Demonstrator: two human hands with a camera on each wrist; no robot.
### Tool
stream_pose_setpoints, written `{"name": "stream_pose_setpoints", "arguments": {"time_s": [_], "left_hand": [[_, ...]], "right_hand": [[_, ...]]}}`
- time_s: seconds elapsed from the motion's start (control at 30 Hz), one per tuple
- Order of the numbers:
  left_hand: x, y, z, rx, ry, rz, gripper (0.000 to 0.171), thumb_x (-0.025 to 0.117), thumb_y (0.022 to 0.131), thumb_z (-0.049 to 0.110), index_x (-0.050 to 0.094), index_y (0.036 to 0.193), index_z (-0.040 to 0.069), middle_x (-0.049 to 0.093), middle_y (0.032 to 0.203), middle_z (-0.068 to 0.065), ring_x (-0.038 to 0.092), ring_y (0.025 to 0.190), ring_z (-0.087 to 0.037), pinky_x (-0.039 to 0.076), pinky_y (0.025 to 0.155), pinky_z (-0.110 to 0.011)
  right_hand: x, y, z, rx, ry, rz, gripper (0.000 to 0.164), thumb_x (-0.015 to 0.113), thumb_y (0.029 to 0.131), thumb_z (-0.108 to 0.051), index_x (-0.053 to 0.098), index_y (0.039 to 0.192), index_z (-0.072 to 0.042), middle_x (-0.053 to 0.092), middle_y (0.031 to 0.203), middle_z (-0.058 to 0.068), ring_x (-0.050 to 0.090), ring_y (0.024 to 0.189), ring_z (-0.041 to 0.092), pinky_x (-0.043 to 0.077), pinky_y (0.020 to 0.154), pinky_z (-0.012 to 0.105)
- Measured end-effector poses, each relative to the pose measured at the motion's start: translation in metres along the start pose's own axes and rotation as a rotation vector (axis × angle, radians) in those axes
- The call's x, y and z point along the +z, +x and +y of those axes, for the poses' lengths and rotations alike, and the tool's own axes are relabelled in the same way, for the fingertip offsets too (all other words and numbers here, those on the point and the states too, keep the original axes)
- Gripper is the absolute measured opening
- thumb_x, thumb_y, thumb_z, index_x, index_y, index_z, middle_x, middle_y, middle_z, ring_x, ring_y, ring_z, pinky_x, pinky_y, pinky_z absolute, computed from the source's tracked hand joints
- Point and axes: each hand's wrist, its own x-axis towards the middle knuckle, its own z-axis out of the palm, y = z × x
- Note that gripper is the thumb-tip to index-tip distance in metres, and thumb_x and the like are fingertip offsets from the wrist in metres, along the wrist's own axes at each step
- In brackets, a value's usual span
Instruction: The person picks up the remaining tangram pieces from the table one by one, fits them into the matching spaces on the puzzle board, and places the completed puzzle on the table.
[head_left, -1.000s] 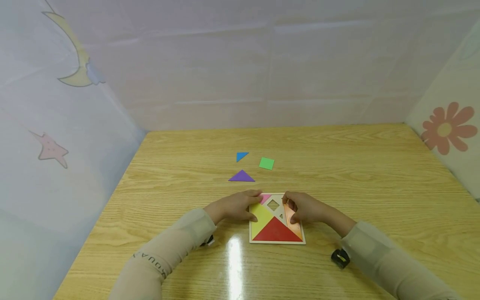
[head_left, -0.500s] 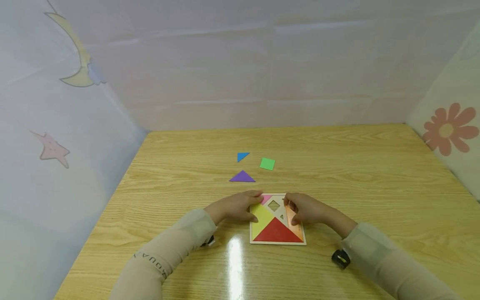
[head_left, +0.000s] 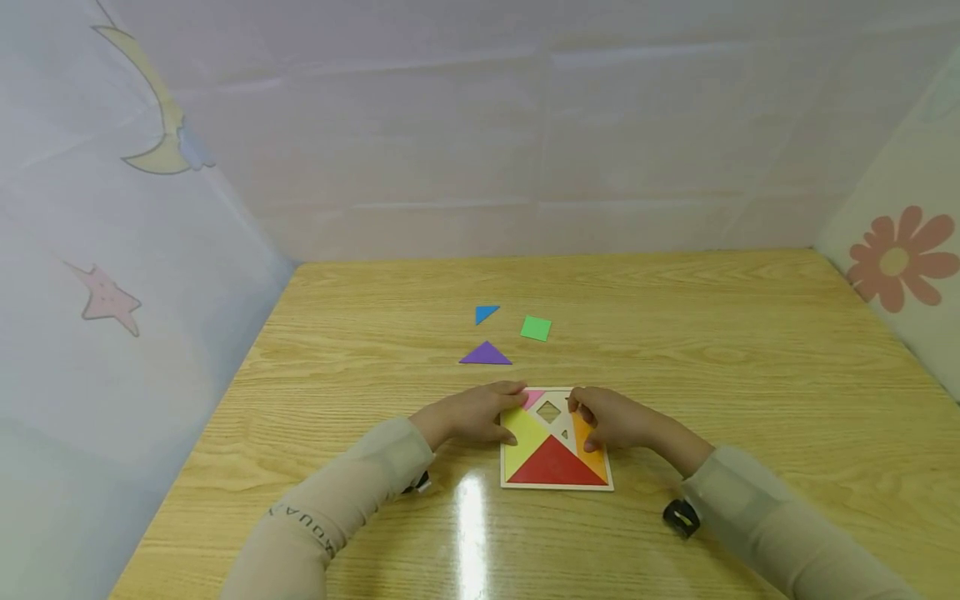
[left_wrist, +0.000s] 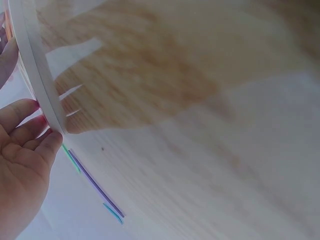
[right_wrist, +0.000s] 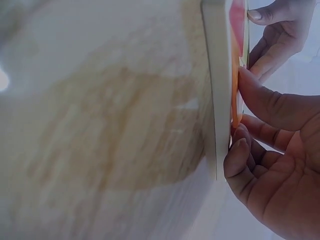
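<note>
A square tangram board [head_left: 558,486] lies on the table in the head view, with a red triangle [head_left: 557,462], a yellow triangle [head_left: 521,433] and a pink piece [head_left: 533,400] set in it. My left hand [head_left: 477,412] grips the board's left side, thumb on the yellow triangle and fingers at the far corner. On the right side, my right hand [head_left: 617,418] pinches an orange piece [right_wrist: 235,85], with the thumb on its face and the other fingers curled at the board's edge. The hand covers part of this piece in the head view. Square and small triangular cutouts show in the board's middle.
Beyond the board lie a purple triangle [head_left: 487,355], a blue triangle [head_left: 485,314] and a green square [head_left: 536,328]. The wooden table [head_left: 750,350] is bounded by a printed cloth backdrop [head_left: 540,150] at the back and sides.
The bright glare on the orange piece has faded to a plain orange. Both hands keep their places on the board; the whole view has shifted very slightly.
</note>
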Motion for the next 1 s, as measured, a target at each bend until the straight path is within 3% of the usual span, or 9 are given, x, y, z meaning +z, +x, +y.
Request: {"name": "stream_pose_setpoints", "arguments": {"time_s": [0.47,0.83,1.0], "left_hand": [[0.0007,0.0004,-0.0006,0.006,-0.011,0.002,0.068,0.061,0.079,0.033,0.031,0.133,0.005,0.022,0.14,-0.007,0.021,0.126,-0.02,0.019,0.101,-0.026],[-0.0014,-0.0002,0.0009,0.012,0.004,0.008,0.066,0.062,0.079,0.03,0.033,0.132,0.003,0.024,0.139,-0.009,0.022,0.126,-0.02,0.019,0.101,-0.025],[-0.0006,-0.0007,0.0006,0.011,0.002,-0.002,0.066,0.062,0.079,0.031,0.032,0.132,0.004,0.023,0.139,-0.009,0.021,0.126,-0.02,0.018,0.101,-0.025]], "right_hand": [[-0.0007,-0.0019,0.0026,0.012,0.024,-0.001,0.037,0.07,0.065,0.003,0.046,0.094,0.0,0.04,0.069,0.004,0.038,0.064,0.015,0.033,0.056,0.025],[-0.0013,-0.0049,0.0037,-0.041,0.059,-0.001,0.037,0.068,0.065,0.007,0.043,0.092,0.0,0.04,0.07,0.005,0.038,0.063,0.015,0.035,0.053,0.022],[-0.0036,-0.0044,0.0053,-0.055,0.021,-0.009,0.038,0.071,0.063,0.004,0.045,0.09,-0.001,0.04,0.068,0.003,0.037,0.061,0.013,0.033,0.053,0.023]]}}
